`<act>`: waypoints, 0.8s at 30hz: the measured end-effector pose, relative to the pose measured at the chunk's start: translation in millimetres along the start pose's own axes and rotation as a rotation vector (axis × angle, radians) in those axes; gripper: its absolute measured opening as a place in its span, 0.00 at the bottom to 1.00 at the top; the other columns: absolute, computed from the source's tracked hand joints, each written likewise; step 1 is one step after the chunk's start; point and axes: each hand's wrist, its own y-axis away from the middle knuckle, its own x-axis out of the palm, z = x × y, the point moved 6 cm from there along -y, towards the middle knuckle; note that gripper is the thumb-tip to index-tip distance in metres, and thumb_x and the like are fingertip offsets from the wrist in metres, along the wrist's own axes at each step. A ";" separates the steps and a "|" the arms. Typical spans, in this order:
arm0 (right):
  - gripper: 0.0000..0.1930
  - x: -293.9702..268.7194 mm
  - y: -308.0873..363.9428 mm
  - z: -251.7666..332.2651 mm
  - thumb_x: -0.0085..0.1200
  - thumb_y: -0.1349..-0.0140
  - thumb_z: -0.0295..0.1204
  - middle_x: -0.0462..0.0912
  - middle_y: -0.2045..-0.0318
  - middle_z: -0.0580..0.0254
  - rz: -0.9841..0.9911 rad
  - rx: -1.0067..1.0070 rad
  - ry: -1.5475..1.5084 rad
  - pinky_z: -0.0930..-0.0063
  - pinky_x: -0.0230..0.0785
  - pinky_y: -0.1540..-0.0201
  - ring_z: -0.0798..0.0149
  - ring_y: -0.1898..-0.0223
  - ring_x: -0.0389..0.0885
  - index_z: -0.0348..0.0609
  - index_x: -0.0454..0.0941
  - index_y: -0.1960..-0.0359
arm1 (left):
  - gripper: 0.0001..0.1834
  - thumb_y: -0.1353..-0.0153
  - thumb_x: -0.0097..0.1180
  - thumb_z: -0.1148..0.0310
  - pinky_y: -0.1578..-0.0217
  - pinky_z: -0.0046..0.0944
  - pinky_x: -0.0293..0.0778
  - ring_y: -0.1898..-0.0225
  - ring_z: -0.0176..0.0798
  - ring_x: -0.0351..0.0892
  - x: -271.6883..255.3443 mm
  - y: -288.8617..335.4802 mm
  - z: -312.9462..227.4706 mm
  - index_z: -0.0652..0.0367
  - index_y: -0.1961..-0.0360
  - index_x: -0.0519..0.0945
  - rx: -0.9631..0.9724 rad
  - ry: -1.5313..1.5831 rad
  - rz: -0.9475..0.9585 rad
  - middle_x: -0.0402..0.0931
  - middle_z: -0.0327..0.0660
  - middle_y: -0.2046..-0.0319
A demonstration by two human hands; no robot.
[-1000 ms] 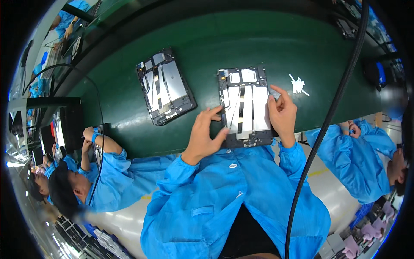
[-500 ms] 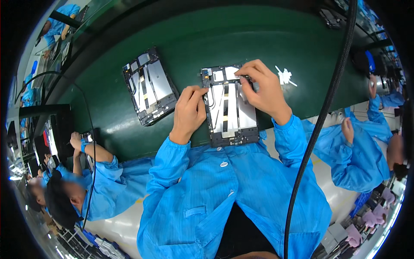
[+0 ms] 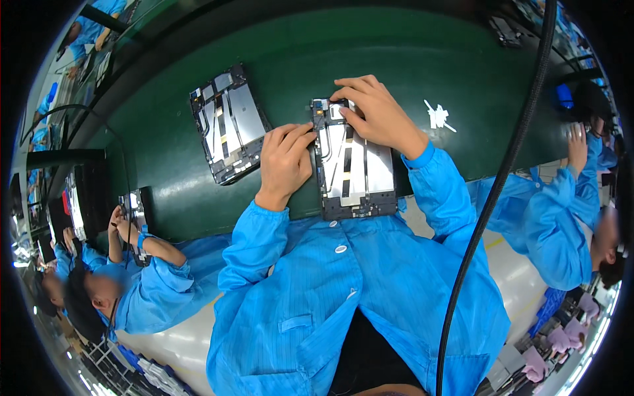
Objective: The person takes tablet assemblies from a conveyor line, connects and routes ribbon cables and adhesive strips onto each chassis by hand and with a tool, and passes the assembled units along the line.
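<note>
The opened tablet (image 3: 353, 165) I am working on lies flat on the green table (image 3: 396, 59), just at its near edge in front of my chest, its metal insides and dark strips facing up. My left hand (image 3: 285, 162) rests on its left edge, fingers curled against the frame. My right hand (image 3: 376, 115) lies over the top end, fingertips pressing down near the upper corner. My hands are apart, each bearing on the tablet; neither is closed around it. A second opened tablet (image 3: 228, 132) lies tilted to my left, well apart. Some white scraps (image 3: 438, 117) sit just beyond my right hand. A black cable (image 3: 502, 191) hangs across on my right.
</note>
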 end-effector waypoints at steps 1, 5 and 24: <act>0.09 4.8 -2.3 -3.6 0.64 0.28 0.28 0.89 0.43 0.55 0.055 0.017 0.013 0.52 0.74 0.34 0.46 0.42 0.81 0.44 0.89 0.49 | 0.19 0.48 0.61 0.85 0.44 0.51 0.81 0.44 0.52 0.87 -0.6 -0.5 1.3 0.61 0.55 0.91 0.000 0.000 -0.003 0.92 0.42 0.45; 0.06 12.0 -8.2 -20.7 0.65 0.28 0.29 0.87 0.51 0.55 0.239 0.149 -0.088 0.52 0.74 0.39 0.48 0.46 0.80 0.43 0.87 0.54 | 0.19 0.49 0.61 0.85 0.45 0.50 0.81 0.46 0.51 0.87 -2.4 -4.1 4.0 0.61 0.56 0.91 0.037 0.004 0.021 0.93 0.41 0.45; 0.07 11.9 2.2 -17.7 0.67 0.35 0.19 0.81 0.57 0.56 -0.006 0.014 -0.032 0.55 0.73 0.46 0.47 0.52 0.78 0.39 0.79 0.63 | 0.33 0.50 0.62 0.86 0.51 0.45 0.79 0.53 0.45 0.83 -12.8 -15.9 21.5 0.54 0.41 0.91 0.287 -0.050 0.370 0.89 0.35 0.34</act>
